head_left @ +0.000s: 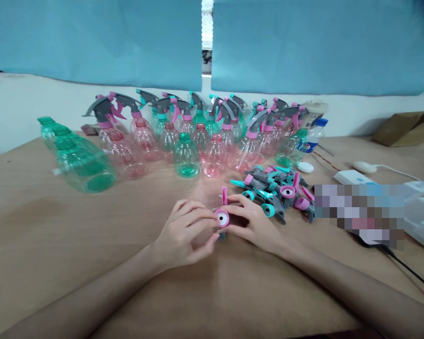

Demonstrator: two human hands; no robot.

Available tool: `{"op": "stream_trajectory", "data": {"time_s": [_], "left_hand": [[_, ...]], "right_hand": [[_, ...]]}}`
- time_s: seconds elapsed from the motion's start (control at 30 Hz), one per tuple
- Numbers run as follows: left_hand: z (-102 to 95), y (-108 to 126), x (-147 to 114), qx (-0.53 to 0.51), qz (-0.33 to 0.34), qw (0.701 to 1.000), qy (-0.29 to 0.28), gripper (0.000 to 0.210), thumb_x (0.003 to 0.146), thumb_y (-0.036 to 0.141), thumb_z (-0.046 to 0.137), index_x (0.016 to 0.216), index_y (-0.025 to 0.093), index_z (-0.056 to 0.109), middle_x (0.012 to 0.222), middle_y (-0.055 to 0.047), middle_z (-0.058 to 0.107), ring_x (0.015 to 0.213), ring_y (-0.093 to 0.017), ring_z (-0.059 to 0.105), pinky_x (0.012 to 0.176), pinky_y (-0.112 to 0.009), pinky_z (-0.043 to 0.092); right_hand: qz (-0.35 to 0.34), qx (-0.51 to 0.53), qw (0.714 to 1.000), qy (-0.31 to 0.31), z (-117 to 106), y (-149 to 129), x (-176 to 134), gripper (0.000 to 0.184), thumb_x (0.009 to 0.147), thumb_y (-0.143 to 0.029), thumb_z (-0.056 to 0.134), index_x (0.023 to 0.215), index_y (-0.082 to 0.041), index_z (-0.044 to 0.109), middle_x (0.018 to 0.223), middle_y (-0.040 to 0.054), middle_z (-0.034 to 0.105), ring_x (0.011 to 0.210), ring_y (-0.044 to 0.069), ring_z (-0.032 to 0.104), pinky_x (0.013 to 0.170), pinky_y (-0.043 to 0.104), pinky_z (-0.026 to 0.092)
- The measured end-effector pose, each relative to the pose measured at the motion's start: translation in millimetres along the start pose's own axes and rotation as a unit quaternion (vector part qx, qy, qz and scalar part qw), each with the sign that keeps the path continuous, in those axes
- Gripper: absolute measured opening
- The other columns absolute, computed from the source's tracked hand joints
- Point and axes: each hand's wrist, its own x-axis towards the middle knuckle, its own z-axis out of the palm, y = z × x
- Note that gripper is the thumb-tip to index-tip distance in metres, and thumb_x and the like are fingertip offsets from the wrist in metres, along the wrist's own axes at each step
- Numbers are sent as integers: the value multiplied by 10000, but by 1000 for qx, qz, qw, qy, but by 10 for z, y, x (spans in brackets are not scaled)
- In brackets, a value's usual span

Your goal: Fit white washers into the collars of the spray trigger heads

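Between my two hands, low over the table, is a pink and grey trigger spray head [222,218], its round pink collar facing me and its pink trigger pointing away. My left hand [189,230] grips it from the left, fingertips at the collar's edge. From the right, my right hand [252,222] pinches it with thumb and fingers. Just beyond my right hand lies a pile of loose spray heads [279,188] in grey with pink or teal parts. Ahead of my hands stand an open green bottle [187,157] and an open pink bottle [214,157].
Several bottles with spray heads fitted [227,125] stand in rows at the back. Open green bottles [86,165] are at the left. To the right are a white power strip [355,179], a blurred-out device [360,212] with a black cable, and a cardboard box [406,129].
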Motion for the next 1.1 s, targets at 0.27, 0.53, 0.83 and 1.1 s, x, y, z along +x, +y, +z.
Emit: {"op": "stream_trajectory", "data": {"time_s": [0.27,0.53,0.83,1.1], "left_hand": [[-6,-15,-7,-27,8,999,-29,227,768,206,589,991,198,633,953,-57,698,881,-221,583,767,-367,441],[-10,-5,12,-29,17,999,-37,218,786,196,590,1001,189,627,962,-68,693,891,-222,574,767,-360,448],[8,-26,-7,-25,23,999,-39,223,799,177,585,1021,186,610,981,-64,683,909,-217,559,782,-358,445],[14,-6,15,-22,16,999,-38,206,806,182,588,1010,192,613,963,-55,691,888,-212,568,762,-355,450]], "right_hand": [[1,12,1000,2,-9,-17,6,303,814,-366,658,1080,-221,658,1135,92,562,1055,225,581,921,409,492],[-7,20,1000,10,-9,-10,11,304,814,-340,665,1091,-216,656,1144,92,559,1066,210,573,929,383,481],[-12,19,1000,19,8,18,14,321,796,-365,680,1091,-240,661,1145,84,560,1063,216,569,920,393,483],[-12,27,999,15,8,29,-2,316,811,-348,666,1099,-217,656,1142,91,552,1056,209,572,925,381,479]]}}
